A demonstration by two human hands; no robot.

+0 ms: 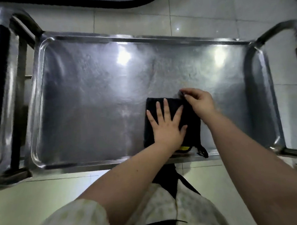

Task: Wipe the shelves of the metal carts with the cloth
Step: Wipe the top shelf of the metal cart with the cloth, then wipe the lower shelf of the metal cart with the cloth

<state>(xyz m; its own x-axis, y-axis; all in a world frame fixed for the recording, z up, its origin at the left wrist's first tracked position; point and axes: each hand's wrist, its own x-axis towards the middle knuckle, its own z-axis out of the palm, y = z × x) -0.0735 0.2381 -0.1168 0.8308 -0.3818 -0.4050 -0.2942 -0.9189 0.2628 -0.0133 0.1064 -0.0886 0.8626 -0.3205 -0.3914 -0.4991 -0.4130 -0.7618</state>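
Cloth [191,125], black and folded into a rough square, lies on the top shelf [90,98] of the metal cart [255,41], towards the near rim and right of the middle. A yellow tag [184,147] and a hanging loop [203,151] poke out at its near edge.

Your left hand [166,127] lies flat on it, palm down and fingers spread and straight. It grips nothing and, by my reading, pins the folded layers so they do not slide on the smooth steel.

Your right hand [199,102] is curled at the far right corner of the cloth, thumb and forefinger apparently pinching the edge, though blur softens the fingertips. That looks like squaring up the fold so you have a tidy pad.

Wiping seems barely begun here, with most of the shelf lying beyond the cloth.
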